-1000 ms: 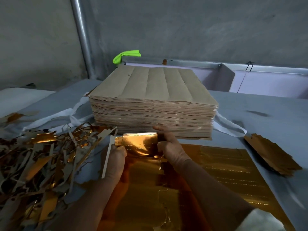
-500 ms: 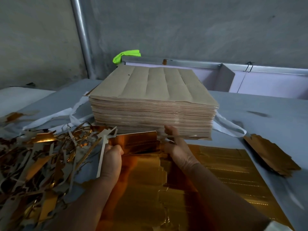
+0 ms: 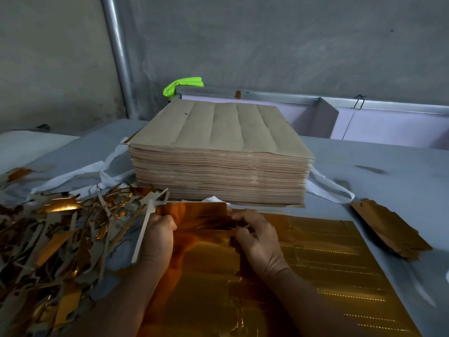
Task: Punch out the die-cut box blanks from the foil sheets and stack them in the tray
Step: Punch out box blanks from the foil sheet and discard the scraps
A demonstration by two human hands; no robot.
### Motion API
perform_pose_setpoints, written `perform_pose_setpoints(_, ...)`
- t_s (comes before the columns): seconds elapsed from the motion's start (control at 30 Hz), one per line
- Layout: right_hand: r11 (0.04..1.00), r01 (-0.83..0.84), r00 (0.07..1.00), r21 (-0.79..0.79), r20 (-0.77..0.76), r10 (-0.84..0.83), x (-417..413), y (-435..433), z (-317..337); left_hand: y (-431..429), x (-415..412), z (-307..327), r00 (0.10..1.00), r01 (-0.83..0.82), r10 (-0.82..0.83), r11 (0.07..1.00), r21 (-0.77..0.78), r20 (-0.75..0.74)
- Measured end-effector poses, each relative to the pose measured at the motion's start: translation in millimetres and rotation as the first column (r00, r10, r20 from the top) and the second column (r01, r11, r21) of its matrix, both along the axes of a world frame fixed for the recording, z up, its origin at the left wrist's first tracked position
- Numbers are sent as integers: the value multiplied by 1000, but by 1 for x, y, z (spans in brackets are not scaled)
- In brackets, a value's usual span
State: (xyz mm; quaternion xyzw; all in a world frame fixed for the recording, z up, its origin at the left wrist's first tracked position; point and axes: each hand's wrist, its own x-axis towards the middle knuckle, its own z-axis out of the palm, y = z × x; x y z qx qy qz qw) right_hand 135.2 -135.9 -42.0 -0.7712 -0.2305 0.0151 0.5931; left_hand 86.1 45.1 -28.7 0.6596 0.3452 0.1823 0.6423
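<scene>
A gold foil sheet lies flat on the grey table in front of me. At its far left corner a gold box blank is lifted and bent upward. My left hand grips the blank's left edge together with a pale waste strip. My right hand pinches the blank's right edge where it meets the sheet. Behind them stands a thick stack of sheets, brown side up.
A heap of gold and grey offcut scraps covers the table to the left. A few punched gold blanks lie at the right. White straps trail from under the stack. A lilac tray with a metal rim stands at the back right.
My right hand has slid down from the stack's front edge onto the blank's right side. The blank has tilted up more, and my left hand has shifted slightly on its left edge.
</scene>
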Motion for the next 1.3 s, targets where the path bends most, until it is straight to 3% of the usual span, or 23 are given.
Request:
perform_pose_setpoints(0.07,990,-5,979,-140,202,33,-1,0,-3,1,0,1,1000,-11,11,1000,-13,6)
perform_pose_setpoints(0.13,980,-13,953,-200,294,72,0,1,-5,1,0,2,1000,-5,6,999,-42,20)
perform_pose_setpoints(0.2,981,-37,966,-188,243,83,-1,2,-5,-1,0,4,1000,6,-6,1000,-25,10)
perform_pose_setpoints(0.3,995,-17,999,-96,46,21,1,2,-2,-7,3,2,999,38,-38,999,2,28)
perform_pose_setpoints(0.47,992,55,991,-110,-118,-68,11,7,-3,-3,7,-4,996,33,-48,981,193,75)
perform_pose_setpoints(0.63,988,96,981,-123,-154,-114,14,10,-5,2,10,-15,995,42,-62,973,226,81)
perform_pose_setpoints(0.93,981,161,964,-112,-197,-181,17,10,-6,6,17,-21,999,26,-40,901,433,23)
perform_pose_setpoints(1.3,962,272,930,23,-265,-256,15,8,-6,10,24,-31,1000,30,-31,894,446,-6)
